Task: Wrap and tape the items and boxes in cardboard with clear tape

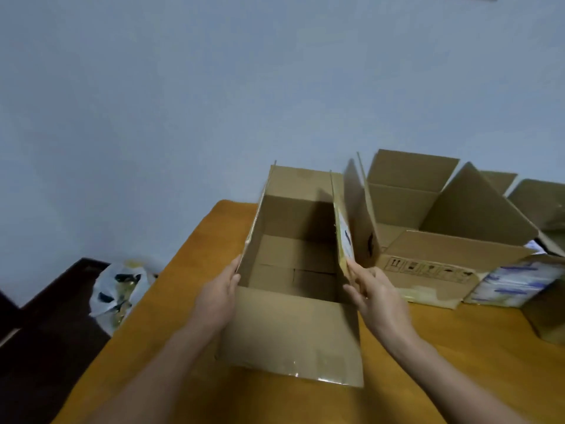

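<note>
An open brown cardboard box [290,335] stands on the orange table [171,301] in front of me, its flaps up and its inside empty. My left hand [218,293] lies flat against the box's left side flap with straight fingers. My right hand [371,293] lies against the outer face of the right side flap, fingers straight, thumb side near the flap's edge. The near flap hangs toward me, with shiny clear tape along its lower edge.
A larger open cardboard box [428,249] stands right of it, more boxes [538,206] behind. A white-and-blue packaged item [513,283] lies at the right. Left of the table, a plastic bag [117,289] rests on dark furniture [46,332]. A pale wall rises behind.
</note>
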